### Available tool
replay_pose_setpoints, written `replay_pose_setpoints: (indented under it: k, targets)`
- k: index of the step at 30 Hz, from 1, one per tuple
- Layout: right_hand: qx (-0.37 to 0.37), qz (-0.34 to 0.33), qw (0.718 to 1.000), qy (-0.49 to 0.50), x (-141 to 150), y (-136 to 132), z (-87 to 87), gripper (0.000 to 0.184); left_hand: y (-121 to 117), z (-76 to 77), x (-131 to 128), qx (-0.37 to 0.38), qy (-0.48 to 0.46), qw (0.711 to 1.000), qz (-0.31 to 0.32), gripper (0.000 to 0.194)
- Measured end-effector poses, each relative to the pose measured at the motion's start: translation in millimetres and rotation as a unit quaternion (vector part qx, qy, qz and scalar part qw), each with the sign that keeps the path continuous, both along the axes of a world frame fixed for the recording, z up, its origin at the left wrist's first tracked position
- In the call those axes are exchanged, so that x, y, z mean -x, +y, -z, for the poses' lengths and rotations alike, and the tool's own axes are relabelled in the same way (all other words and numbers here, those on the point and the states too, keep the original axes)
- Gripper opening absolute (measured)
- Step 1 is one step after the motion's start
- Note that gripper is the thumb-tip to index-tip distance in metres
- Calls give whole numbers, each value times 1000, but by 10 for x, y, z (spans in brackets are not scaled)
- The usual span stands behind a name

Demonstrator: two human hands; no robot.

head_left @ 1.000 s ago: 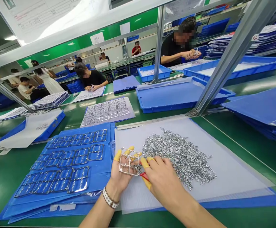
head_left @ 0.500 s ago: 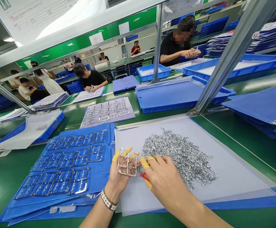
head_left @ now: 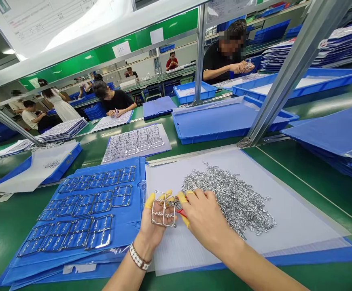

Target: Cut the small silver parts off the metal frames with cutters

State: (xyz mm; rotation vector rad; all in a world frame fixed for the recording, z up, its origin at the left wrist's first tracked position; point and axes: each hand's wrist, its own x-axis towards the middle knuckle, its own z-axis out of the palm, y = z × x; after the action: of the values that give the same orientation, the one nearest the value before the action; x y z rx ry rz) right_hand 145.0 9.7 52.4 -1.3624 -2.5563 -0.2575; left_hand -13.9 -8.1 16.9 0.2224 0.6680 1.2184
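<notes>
My left hand, with yellow finger cots, holds up a square silver metal frame that has cross bars and small wavy pieces inside. My right hand, also in yellow finger cots, is closed round red-handled pliers. The jaws of the pliers reach the upper right part of the frame; whether they grip it I cannot make out. Just right of the hands lies a heap of small silver metal pieces on a white sheet. Rows of similar metal frames rest on blue boards to the left.
A slanted metal post rises beyond the heap. Blue trays stand behind it, and stacked blue boards are at the right. Another sheet of metal frames lies farther back. Across the bench a co-worker handles small parts.
The metal frame has turned a little in my left hand. The plier jaws have moved up and left, from the frame's right side to its upper right part.
</notes>
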Motion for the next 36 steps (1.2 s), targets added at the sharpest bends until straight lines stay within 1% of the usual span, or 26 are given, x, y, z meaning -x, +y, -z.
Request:
replay_pose_setpoints:
  k: [4, 13, 18, 24, 27, 29, 30, 31, 32, 33, 34, 35, 36]
  targets:
    - [-3, 0, 1000, 1, -3, 6, 9, 29, -13, -8, -4, -1, 14, 1000, 5, 48]
    - [-2, 2, 1000, -5, 5, 0, 28, 26, -10, -12, -21, 1, 16, 1000, 4, 49]
    - [-6, 5, 999, -32, 22, -27, 13, 19, -6, 3, -17, 7, 8, 1000, 2, 46]
    - [-9, 3, 1000, -25, 15, -48, 0, 19, -51, -22, -22, 5, 46, 999, -8, 45]
    - [-2, 5, 1000, 1, -66, -53, 12, 21, -69, -67, -18, -5, 67, 998, -9, 48]
    - [25, 1, 998, 64, -155, -51, 11, 25, -81, -92, -12, -26, 98, 995, -16, 50]
    - [54, -1, 992, 116, -198, -47, 9, 27, -89, -100, -12, -45, 132, 990, -29, 51]
    - [97, -1, 979, 180, -234, -39, 10, 28, -99, -106, -18, -70, 179, 980, -44, 51]
    - [151, -1, 956, 252, -256, -26, 16, 26, -110, -110, -31, -101, 236, 965, -61, 51]
    - [212, -1, 921, 327, -263, -10, 30, 25, -123, -113, -51, -137, 298, 942, -77, 51]
    - [273, 0, 874, 402, -253, 11, 53, 25, -136, -117, -78, -176, 359, 913, -85, 54]
    - [325, -1, 822, 468, -229, 35, 85, 27, -149, -124, -109, -217, 412, 881, -85, 60]
    - [363, -2, 772, 523, -196, 60, 124, 29, -161, -133, -141, -255, 453, 851, -76, 65]
